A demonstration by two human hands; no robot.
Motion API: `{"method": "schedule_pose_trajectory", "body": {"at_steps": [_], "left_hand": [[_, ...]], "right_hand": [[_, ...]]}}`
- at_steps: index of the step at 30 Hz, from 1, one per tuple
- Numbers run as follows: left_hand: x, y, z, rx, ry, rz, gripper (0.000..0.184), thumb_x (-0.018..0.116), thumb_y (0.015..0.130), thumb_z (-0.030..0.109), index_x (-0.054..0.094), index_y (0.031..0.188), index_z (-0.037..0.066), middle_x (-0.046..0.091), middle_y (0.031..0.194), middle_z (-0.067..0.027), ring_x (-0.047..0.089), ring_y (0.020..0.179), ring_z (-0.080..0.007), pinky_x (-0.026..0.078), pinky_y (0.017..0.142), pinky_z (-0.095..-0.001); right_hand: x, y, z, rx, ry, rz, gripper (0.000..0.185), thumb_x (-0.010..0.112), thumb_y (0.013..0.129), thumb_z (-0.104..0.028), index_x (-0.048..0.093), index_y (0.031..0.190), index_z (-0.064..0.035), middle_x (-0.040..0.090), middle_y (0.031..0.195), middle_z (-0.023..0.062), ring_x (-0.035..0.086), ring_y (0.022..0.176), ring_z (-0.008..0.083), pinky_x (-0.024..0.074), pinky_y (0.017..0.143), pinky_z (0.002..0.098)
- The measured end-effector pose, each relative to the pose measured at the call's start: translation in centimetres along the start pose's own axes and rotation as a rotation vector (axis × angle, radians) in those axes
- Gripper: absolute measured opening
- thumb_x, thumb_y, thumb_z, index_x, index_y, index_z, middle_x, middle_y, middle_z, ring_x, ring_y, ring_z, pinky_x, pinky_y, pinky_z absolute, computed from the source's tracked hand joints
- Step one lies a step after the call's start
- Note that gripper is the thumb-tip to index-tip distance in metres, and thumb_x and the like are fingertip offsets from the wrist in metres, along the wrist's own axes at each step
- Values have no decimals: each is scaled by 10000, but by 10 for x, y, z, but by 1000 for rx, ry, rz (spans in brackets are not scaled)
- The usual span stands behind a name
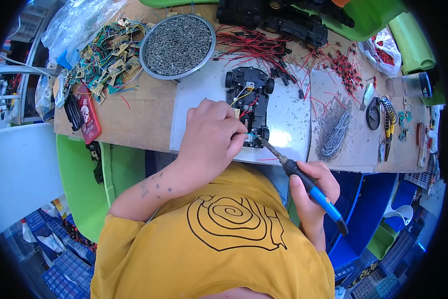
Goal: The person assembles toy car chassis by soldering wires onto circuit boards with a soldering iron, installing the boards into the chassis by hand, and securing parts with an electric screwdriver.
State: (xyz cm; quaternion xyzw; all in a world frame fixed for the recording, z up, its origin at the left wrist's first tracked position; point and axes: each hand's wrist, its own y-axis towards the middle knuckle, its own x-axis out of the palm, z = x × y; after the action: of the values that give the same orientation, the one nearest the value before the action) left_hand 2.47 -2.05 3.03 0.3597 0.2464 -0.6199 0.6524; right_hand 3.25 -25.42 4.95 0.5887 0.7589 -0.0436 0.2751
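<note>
A black toy car chassis lies on a white board in front of me, with red, yellow and white wires across it. My left hand reaches over its near left side. Its thumb and forefinger are pinched on a thin bluish-green wire at the chassis's near end. In my right hand is a soldering iron with a blue and black handle. The iron's tip meets the chassis close to the left fingertips; the exact contact point is too small to make out.
A metal bowl of small screws stands behind, beside a heap of wired circuit boards. Red wires spread along the back. Solder wire, yellow-handled cutters and a clear cup are on the right; a red phone-like object is left.
</note>
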Motion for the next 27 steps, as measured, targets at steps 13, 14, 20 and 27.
{"method": "schedule_pose_trajectory", "body": {"at_steps": [13,14,20,27], "left_hand": [[-8,9,6,22,88,-107,68,717,720,127,694,782,107,556,859,-26,507,897,-236,351,760,-379],[-9,10,6,20,87,-106,68,717,720,127,694,782,107,556,859,-26,507,897,-236,351,760,-379],[-11,17,9,44,127,-152,56,705,708,109,669,747,92,562,819,-21,510,894,-234,350,761,-385],[-14,21,11,63,156,-202,38,689,720,101,656,735,90,569,807,-25,513,895,-246,346,752,-390]], "right_hand": [[4,3,0,2,4,-12,228,742,666,-6,669,882,-4,642,702,108,601,604,225,470,582,303],[4,4,0,-9,-5,-22,231,742,663,-5,669,882,-4,641,700,106,600,602,225,470,581,303],[3,5,-1,-14,0,-24,232,737,654,-8,669,876,3,631,692,109,594,597,226,467,578,301],[-1,-1,5,24,27,46,229,724,659,-13,667,879,18,630,708,114,593,619,217,467,594,296]]}}
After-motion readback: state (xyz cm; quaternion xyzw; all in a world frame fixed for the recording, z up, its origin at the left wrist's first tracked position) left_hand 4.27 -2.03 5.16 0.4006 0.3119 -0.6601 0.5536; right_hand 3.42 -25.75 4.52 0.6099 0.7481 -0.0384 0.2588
